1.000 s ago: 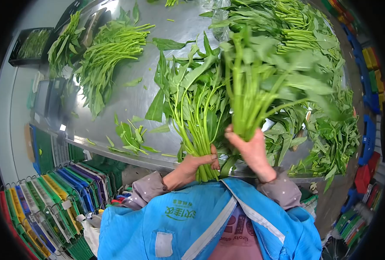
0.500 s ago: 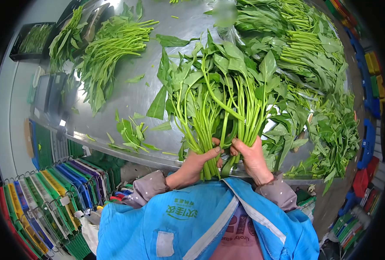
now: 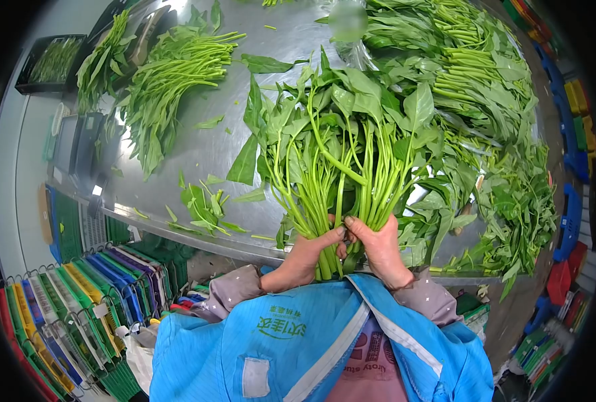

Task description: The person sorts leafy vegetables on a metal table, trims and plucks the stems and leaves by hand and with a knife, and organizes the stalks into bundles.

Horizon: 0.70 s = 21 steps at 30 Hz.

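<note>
My left hand is wrapped round the lower stems of a bunch of leafy greens, close to my body. Beside it, my right hand grips the stems of a second bunch. The thumbs meet between the two bunches, and the leaves fan out away from me over the metal table. Cut stem ends stick out below my left hand. The fingers behind the stems are partly hidden.
More greens lie at the back left, near a black crate. A large heap covers the right side, with clear plastic by it. Loose leaves lie near the front edge. Coloured crates stand at lower left.
My right hand has lowered its bunch from above the table and brought it in against the left bunch. My left hand stays round its stems. The two hands now touch.
</note>
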### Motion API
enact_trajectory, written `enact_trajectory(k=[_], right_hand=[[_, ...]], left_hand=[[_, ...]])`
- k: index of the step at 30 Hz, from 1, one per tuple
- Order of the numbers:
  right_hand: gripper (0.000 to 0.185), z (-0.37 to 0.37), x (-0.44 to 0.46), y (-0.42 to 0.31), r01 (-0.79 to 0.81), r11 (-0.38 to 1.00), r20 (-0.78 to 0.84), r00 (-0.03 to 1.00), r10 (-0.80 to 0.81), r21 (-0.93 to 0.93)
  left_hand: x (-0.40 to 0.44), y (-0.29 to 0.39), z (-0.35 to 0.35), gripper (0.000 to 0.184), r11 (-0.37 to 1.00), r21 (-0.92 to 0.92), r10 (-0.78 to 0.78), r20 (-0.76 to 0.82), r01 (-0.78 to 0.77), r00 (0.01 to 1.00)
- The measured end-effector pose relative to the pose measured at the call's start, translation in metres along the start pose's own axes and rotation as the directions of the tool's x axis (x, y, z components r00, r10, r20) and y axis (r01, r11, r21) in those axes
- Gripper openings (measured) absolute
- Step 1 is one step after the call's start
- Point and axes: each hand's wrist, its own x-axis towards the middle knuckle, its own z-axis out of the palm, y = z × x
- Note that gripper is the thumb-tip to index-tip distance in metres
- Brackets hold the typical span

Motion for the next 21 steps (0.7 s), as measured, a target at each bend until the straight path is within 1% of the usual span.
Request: enact_trajectory(k=[2, 3, 5, 7, 9, 10, 11, 12, 13, 14, 16, 17, 18, 19, 20, 21], right_hand=[[0.015, -0.001, -0.002, 0.001, 0.019, 1.000, -0.001, 1.000, -0.019, -0.024], [0.014, -0.001, -0.003, 0.002, 0.039, 0.998, -0.005, 0.999, -0.039, -0.047], [0.013, 0.001, -0.006, -0.003, 0.033, 0.999, -0.004, 0.999, -0.033, -0.034], [0.012, 0.002, -0.010, -0.007, 0.027, 0.999, -0.008, 1.000, -0.027, -0.020], [0.015, 0.002, -0.012, -0.008, 0.001, 0.998, -0.006, 1.000, -0.001, 0.067], [0.015, -0.001, -0.014, -0.006, 0.002, 0.998, -0.007, 1.000, -0.001, 0.067], [0.018, -0.007, -0.017, -0.003, 0.056, 0.995, 0.013, 0.998, -0.055, -0.087], [0.021, -0.011, -0.021, 0.000, 0.111, 0.965, 0.042, 0.994, -0.104, -0.238], [0.026, -0.006, -0.029, -0.007, 0.141, 0.961, 0.078, 0.989, -0.125, -0.236], [0.026, -0.011, -0.032, -0.006, 0.143, 0.961, 0.077, 0.989, -0.128, -0.237], [0.026, -0.031, -0.037, -0.005, 0.125, 0.883, -0.014, 0.989, -0.147, -0.453], [0.026, -0.036, -0.033, -0.019, -0.016, 0.947, -0.143, 0.989, -0.031, -0.319], [0.024, -0.036, -0.024, -0.034, 0.139, 0.899, -0.190, 0.953, -0.235, -0.415], [0.022, -0.043, -0.013, -0.038, 0.207, 0.845, -0.228, 0.906, -0.356, -0.494], [0.024, -0.059, 0.001, -0.042, 0.168, 0.762, -0.187, 0.916, -0.356, -0.626], [0.028, -0.059, 0.010, -0.042, 0.222, 0.759, -0.202, 0.884, -0.421, -0.612]], left_hand=[[0.000, -0.001, -0.002, 0.025, 0.988, -0.137, -0.076, -0.042, 0.070, 0.996], [0.000, -0.002, -0.001, 0.025, 0.988, -0.137, -0.075, -0.043, 0.068, 0.996], [0.000, -0.003, 0.000, 0.025, 0.981, -0.180, -0.089, -0.081, 0.074, 0.993], [0.000, -0.002, 0.004, 0.024, 0.985, -0.166, -0.069, -0.081, 0.054, 0.994], [-0.001, -0.001, 0.009, 0.024, 0.988, -0.152, -0.046, -0.081, 0.034, 0.996], [-0.003, 0.001, 0.013, 0.023, 0.993, -0.116, -0.019, -0.156, 0.001, 0.988], [-0.004, 0.001, 0.015, 0.021, 0.997, -0.078, 0.010, -0.229, -0.029, 0.973], [-0.001, 0.003, 0.008, 0.021, 0.996, -0.079, 0.011, -0.229, -0.030, 0.973], [0.005, 0.010, -0.002, 0.020, 0.989, -0.133, 0.034, -0.203, -0.062, 0.979], [0.010, 0.017, -0.009, 0.019, 0.978, -0.186, 0.059, -0.175, -0.092, 0.983], [0.007, 0.021, -0.009, 0.020, 0.975, -0.196, 0.072, -0.179, -0.107, 0.981], [0.004, 0.023, -0.009, 0.024, 0.978, -0.197, 0.047, -0.080, -0.062, 0.996], [0.003, 0.025, -0.008, 0.027, 0.982, -0.190, 0.026, 0.026, -0.021, 0.999], [0.001, 0.026, -0.008, 0.029, 0.982, -0.188, 0.012, 0.065, 0.000, 0.998], [-0.001, 0.025, -0.007, 0.029, 0.983, -0.185, 0.016, 0.069, -0.003, 0.997], [-0.003, 0.024, -0.006, 0.032, 0.984, -0.177, 0.001, 0.081, 0.013, 0.997]])
